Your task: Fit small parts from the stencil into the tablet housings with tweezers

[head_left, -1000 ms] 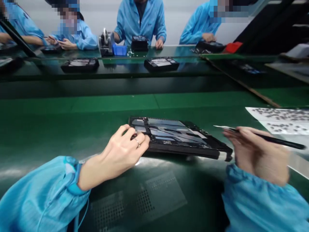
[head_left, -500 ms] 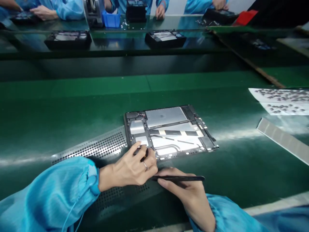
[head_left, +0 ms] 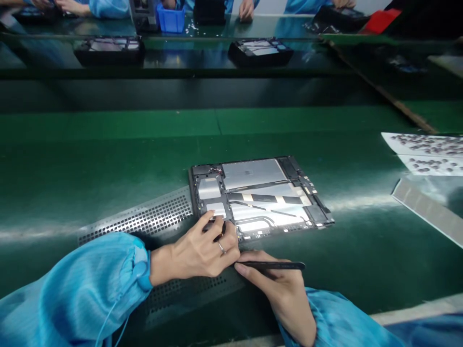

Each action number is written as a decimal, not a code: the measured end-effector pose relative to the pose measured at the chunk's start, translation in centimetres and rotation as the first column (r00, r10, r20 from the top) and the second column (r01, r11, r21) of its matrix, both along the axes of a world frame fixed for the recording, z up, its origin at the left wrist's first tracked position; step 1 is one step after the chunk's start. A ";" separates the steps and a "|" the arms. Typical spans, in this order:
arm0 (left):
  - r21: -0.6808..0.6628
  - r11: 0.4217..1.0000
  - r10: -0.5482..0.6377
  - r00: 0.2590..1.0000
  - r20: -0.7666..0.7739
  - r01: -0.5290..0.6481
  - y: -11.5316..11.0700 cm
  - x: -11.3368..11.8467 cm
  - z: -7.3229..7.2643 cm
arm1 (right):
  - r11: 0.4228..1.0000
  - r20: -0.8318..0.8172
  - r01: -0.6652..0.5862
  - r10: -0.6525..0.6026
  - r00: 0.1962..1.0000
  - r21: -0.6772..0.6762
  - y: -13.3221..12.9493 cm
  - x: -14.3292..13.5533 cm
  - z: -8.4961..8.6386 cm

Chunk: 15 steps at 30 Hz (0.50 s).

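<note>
An opened tablet (head_left: pixel 258 195) lies on the green bench with its silver plates, black strips and cables exposed. My left hand (head_left: pixel 202 248) is closed over its near left corner, fingers bent onto the frame; their tips are partly hidden. Close beside it, my right hand (head_left: pixel 282 289) grips what look like black tweezers (head_left: pixel 278 265). The tweezers point left, and their tip is hidden behind my left hand. Beneath the tablet's left side and my left hand runs a clear sheet (head_left: pixel 141 222) with rows of small dark squares.
On the right lie a white sheet (head_left: pixel 427 164) bearing small dark pieces and a long grey strip (head_left: pixel 430 207). Across the bench, two black devices (head_left: pixel 108 50) sit on a line. Behind them are a blue bin (head_left: pixel 171 19), a red object (head_left: pixel 383 20) and co-workers' hands (head_left: pixel 246 9).
The view has shifted slightly, so the bench things appear a little further right. Both hands keep nearly the same pose at the tablet's corner, the tweezers still in my right hand.
</note>
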<state>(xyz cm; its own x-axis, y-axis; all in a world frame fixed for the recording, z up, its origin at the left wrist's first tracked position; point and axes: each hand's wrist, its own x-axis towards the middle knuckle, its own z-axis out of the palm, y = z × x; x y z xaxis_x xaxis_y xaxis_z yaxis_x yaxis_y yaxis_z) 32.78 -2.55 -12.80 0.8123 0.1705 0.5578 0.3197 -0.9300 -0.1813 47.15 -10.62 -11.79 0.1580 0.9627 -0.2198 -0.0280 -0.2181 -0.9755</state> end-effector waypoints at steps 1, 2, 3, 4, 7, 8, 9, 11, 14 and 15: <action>-0.002 1.000 0.000 1.000 0.001 0.000 0.0 0.0 -0.1 | 1.000 -0.011 0.011 -0.011 1.000 -0.017 0.0 0.0 0.0; -0.004 1.000 0.000 1.000 0.005 0.000 0.0 0.0 -0.1 | 0.999 -0.025 0.021 -0.022 0.999 -0.037 0.1 0.0 0.0; -0.008 1.000 0.001 1.000 0.009 -0.001 0.0 0.0 -0.2 | 0.998 -0.044 0.029 -0.031 0.999 -0.053 0.1 0.0 0.0; -0.012 1.000 0.002 1.000 0.013 -0.002 0.0 0.0 -0.3 | 0.997 -0.066 0.035 -0.040 0.997 -0.064 0.1 0.0 0.1; -0.023 1.000 0.003 1.000 0.017 -0.002 0.0 -0.1 -0.3 | 0.996 -0.147 0.048 -0.059 0.987 -0.076 0.3 0.3 0.5; -0.027 1.000 0.002 1.000 0.015 -0.002 0.0 -0.1 -0.1 | 0.997 -0.169 0.049 -0.058 0.984 -0.058 0.4 0.5 0.9; -0.026 1.000 0.002 1.000 0.012 -0.002 0.1 -0.2 0.1 | 0.998 -0.177 0.053 -0.055 0.983 -0.018 0.6 0.7 1.4; -0.033 0.999 0.003 1.000 0.019 -0.002 0.2 -0.6 1.2 | 0.991 -0.143 0.062 -0.044 0.989 0.119 1.2 1.3 2.6; -0.099 0.994 0.041 0.998 0.040 -0.037 0.4 -1.5 3.9 | 0.934 -0.058 0.086 -0.070 0.996 0.346 2.2 2.0 4.6; -0.129 0.990 0.064 0.997 0.037 -0.059 0.5 -1.8 5.0 | 0.909 -0.049 0.115 -0.104 0.993 0.400 2.6 2.1 5.2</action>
<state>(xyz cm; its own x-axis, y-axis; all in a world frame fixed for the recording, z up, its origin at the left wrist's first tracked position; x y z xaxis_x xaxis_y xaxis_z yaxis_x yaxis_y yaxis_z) 30.99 -2.08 -7.81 0.7751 0.2916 0.5606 0.3819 -0.9230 -0.0479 49.24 -8.07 -6.58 0.2667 0.9476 0.1759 -0.0559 0.1974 -0.9787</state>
